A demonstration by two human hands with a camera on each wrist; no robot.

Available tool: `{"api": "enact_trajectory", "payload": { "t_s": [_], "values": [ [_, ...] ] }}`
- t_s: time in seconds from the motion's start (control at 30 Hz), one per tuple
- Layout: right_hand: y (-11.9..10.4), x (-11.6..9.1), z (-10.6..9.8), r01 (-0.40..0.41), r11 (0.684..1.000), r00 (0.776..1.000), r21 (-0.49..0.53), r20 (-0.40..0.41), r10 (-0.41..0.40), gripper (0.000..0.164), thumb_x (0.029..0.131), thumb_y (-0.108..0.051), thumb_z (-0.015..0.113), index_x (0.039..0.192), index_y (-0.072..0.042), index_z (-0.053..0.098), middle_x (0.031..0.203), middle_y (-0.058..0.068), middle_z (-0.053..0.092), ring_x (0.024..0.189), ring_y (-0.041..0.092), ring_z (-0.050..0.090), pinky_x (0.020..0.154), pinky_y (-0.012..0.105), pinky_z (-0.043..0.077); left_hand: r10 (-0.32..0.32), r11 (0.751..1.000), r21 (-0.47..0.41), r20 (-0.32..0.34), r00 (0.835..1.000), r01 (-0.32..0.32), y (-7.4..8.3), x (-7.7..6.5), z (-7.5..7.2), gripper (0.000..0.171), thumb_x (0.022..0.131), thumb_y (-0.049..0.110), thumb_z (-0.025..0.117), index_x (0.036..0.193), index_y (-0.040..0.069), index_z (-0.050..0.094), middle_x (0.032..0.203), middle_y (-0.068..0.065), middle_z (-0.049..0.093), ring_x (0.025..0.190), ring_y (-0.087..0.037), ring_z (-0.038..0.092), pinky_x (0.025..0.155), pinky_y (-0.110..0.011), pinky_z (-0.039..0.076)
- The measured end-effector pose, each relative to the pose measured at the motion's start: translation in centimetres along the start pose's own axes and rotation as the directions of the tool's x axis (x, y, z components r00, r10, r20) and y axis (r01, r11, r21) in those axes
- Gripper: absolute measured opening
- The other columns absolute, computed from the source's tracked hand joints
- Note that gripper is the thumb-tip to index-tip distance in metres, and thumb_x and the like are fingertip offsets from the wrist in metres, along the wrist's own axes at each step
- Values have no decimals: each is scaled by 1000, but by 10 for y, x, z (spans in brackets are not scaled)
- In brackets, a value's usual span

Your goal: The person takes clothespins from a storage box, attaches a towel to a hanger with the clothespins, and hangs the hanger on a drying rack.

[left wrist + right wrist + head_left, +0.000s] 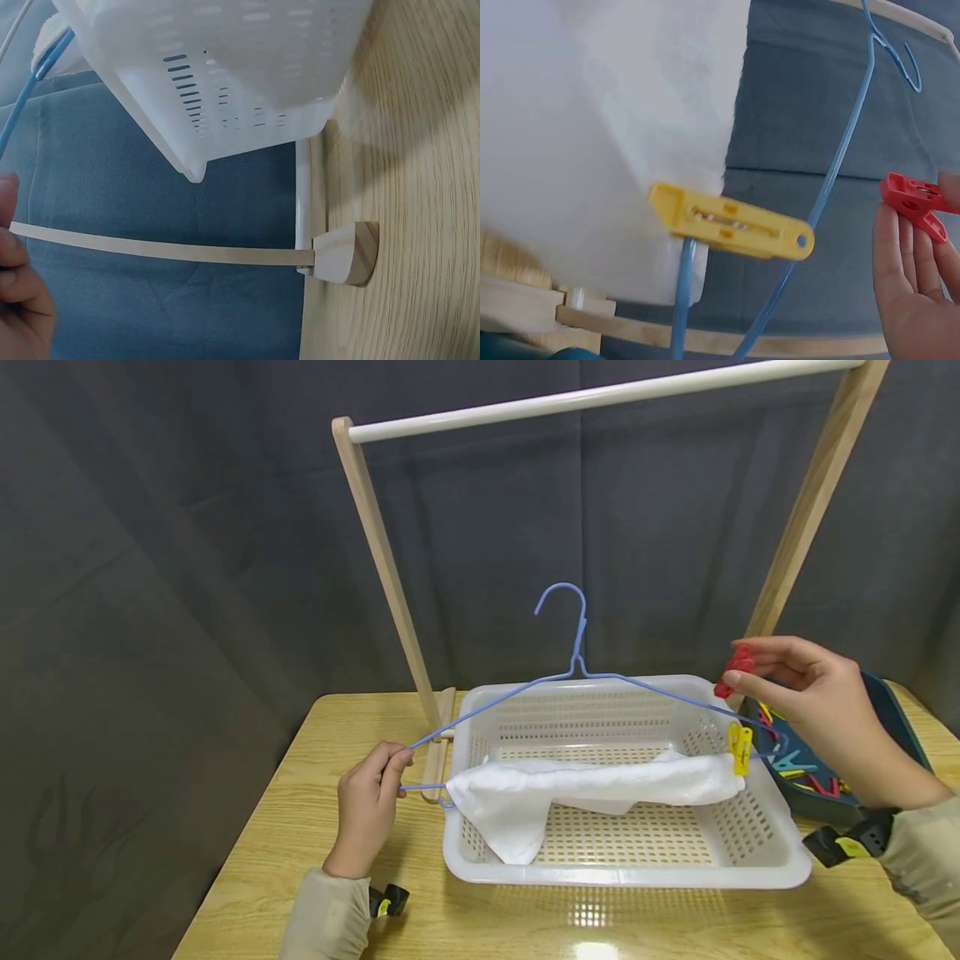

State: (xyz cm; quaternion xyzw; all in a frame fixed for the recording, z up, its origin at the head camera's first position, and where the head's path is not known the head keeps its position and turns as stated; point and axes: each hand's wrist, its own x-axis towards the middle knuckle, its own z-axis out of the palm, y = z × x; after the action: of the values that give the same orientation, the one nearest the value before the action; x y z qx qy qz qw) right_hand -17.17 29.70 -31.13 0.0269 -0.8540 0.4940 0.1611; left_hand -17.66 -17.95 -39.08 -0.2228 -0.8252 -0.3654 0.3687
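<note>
My left hand (369, 797) grips the left end of a blue wire hanger (512, 692), whose hook points up. Over the hanger's bottom bar hangs a white cloth (600, 783), folded across it above a white plastic basket (622, 877). A yellow clothespin (740, 748) clamps the cloth's right end to the bar; it shows large in the right wrist view. Between thumb and fingertips my right hand (828, 697) pinches a red clothespin (737, 670), up and to the right of the yellow one. In the left wrist view only part of the left hand (21, 289) shows.
A dark green tray (903, 722) with several coloured clothespins (798, 765) stands to the right of the basket, partly behind my right arm. A wooden rack with a white rail (600, 397) rises behind the basket. Everything stands on a wood-grain table (322, 760).
</note>
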Motion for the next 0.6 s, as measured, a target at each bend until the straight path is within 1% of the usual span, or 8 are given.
{"api": "enact_trajectory", "payload": {
  "t_s": [0.13,0.33,0.5,0.6],
  "values": [
    [-6,0,2,3,1000,1000,-4,19,-3,44,94,-29,75,134,-15,61,107,-16,65,92,-4,63,75,6,49,7,999,-50,-11,1000,-8,0,-1,0,14,100,4,61,87,3,64,70,-5,62,49,-10,55,46,-16,46],
    [-13,0,4,3,1000,1000,5,28,-3,44,94,-28,75,134,-16,62,109,-15,65,94,-3,63,73,9,51,-11,992,-128,-10,1000,10,2,-1,0,15,100,-1,59,86,3,63,69,-4,60,50,-12,56,49,-16,49],
    [-18,-1,6,14,1000,999,11,35,-14,43,94,-28,75,133,-17,62,110,-13,64,96,-5,64,73,10,52,-46,988,-148,-19,999,43,7,1,0,17,101,-1,57,86,4,62,66,-2,55,51,-12,55,49,-17,47],
    [-22,-1,8,35,999,999,33,36,-36,43,93,-25,76,133,-17,63,111,-11,66,97,-4,65,74,10,53,-66,987,-151,-26,997,62,10,5,0,18,103,1,56,86,3,62,65,-2,54,53,-11,54,49,-18,46]
  ]
}}
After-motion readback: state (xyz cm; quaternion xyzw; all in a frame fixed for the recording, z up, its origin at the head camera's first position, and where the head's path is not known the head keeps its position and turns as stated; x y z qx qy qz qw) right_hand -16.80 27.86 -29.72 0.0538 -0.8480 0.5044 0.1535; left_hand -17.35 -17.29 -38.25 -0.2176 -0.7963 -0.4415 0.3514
